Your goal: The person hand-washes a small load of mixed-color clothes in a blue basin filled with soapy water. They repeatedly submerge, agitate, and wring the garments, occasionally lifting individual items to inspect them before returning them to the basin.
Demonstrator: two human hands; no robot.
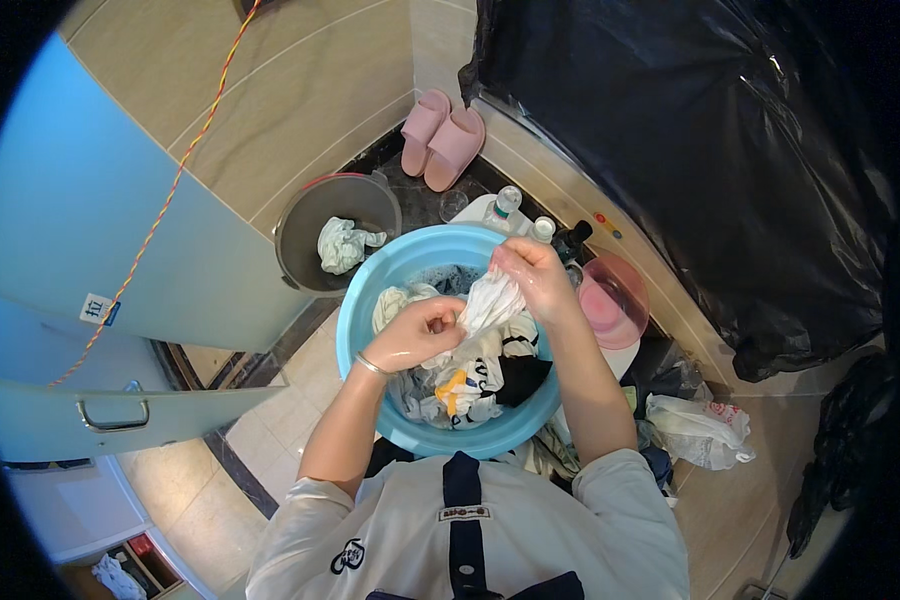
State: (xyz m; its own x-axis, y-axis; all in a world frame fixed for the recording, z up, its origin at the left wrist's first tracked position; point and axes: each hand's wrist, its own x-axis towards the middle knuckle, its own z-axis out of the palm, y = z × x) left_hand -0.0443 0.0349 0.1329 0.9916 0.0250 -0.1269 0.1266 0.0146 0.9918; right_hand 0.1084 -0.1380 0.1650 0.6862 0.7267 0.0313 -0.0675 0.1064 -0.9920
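Note:
A large light-blue plastic basin (354, 300) stands before me, with wet clothes and some suds in it. My left hand (418, 334) and my right hand (534, 274) stretch a wet white cloth (490, 304) between them above the basin; the right hand grips its upper end, the left its lower end. Beneath them lie a white printed garment (471, 390) with yellow and black marks, a black cloth (523, 379), a cream cloth (390, 306) and, in sudsy water, a dark cloth (454, 277).
A grey bucket (292, 247) holding a pale cloth (343, 245) stands beyond the basin at left. Pink slippers (454, 146), bottles (504, 206) and a pink basin (630, 289) line the wall. A white plastic bag (697, 431) lies right; a blue door (195, 420) stands left.

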